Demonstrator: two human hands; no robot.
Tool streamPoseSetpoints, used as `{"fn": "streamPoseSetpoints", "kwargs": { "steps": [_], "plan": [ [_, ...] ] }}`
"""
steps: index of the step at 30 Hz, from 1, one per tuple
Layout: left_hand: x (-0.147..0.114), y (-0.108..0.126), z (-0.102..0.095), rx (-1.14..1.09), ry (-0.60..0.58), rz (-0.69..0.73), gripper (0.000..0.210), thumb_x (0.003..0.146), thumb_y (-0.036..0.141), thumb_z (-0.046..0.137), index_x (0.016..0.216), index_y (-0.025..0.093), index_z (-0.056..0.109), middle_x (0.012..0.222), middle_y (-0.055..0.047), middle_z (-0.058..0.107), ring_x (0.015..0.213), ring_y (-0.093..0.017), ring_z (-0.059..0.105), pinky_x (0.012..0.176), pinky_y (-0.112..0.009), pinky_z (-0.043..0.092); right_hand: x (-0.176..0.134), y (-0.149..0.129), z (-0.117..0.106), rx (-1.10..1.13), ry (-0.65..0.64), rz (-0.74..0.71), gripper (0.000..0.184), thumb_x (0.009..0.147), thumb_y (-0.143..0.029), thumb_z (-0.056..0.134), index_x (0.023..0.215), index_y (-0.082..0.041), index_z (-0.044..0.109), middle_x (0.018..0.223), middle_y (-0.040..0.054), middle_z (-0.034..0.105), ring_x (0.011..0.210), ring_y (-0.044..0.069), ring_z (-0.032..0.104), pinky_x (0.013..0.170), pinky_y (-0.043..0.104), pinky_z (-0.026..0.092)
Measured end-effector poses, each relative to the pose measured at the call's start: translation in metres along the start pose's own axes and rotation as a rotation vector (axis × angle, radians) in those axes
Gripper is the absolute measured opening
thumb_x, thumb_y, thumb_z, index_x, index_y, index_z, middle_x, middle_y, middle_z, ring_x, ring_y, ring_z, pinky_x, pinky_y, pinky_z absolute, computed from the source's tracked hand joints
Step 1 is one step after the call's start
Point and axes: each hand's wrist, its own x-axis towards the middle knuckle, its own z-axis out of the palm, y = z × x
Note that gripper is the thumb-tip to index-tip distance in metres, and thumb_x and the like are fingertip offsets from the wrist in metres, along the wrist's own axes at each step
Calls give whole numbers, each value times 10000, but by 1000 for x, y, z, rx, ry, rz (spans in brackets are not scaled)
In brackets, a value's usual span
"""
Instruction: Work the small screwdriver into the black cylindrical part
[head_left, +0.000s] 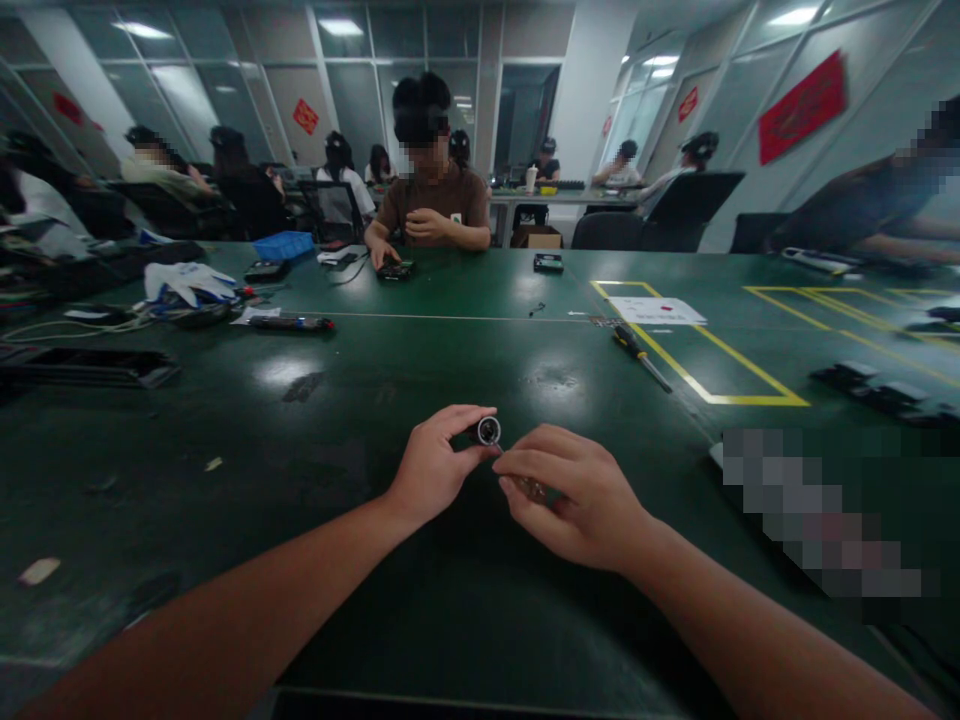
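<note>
My left hand [439,465] is closed round a short dark cylinder [488,431] with a shiny metal ring at its end, between thumb and fingers. That round end faces me and its inside looks dark. In my right hand [574,495] is a small screwdriver [534,488] with a brownish see-through handle, pinched by thumb and fingers. Its thin shaft points up and left to the lower right edge of the ring; whether the tip touches it, I cannot tell. Both hands are above the green table [337,560].
A yellow-black screwdriver [641,355] lies ahead right, near a white sheet [656,311] and yellow tape [750,400]. White gloves [187,285], a blue tray [283,246] and a dark pen-like tool [291,323] lie left. Opposite, a person [431,190] handles a dark device [395,269]. A blurred-out object [810,520] lies right.
</note>
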Motion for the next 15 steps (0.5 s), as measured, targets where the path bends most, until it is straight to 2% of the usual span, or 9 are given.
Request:
{"fn": "streamPoseSetpoints", "kwargs": {
  "steps": [2,7,9,11,15],
  "plan": [
    [0,-1,0,-17,-2,-7,354,811,139,761,1150,237,744,1193,-59,729,1126,-214,671,1036,-390,506,0,0,0,13,25,58,136,891,-135,598,967,-177,703,809,41,686,713,161,626,660,288,486],
    [-1,-6,2,-47,-7,-32,380,789,183,811,1158,241,743,1191,-56,723,1117,-210,669,1045,-392,499,-2,4,3,12,198,332,120,929,-185,600,980,-189,708,813,23,727,688,152,666,648,277,496],
    [0,-7,3,-58,0,-46,391,781,175,818,1159,240,743,1195,-55,721,1119,-208,668,1045,-391,499,-2,5,3,25,218,364,114,931,-189,602,971,-191,709,808,21,731,682,151,669,646,276,501],
    [0,-7,2,-67,12,-51,379,787,157,804,1153,234,746,1192,-56,723,1120,-207,668,1043,-389,500,-1,4,4,32,170,280,125,917,-173,603,975,-183,713,816,33,725,692,154,666,652,278,505],
    [1,-5,1,-48,24,-23,374,793,123,773,1149,236,750,1179,-52,726,1123,-204,667,1036,-386,502,1,0,2,5,5,18,147,878,-125,592,930,-169,722,802,60,694,698,166,626,646,293,492]
  ]
}}
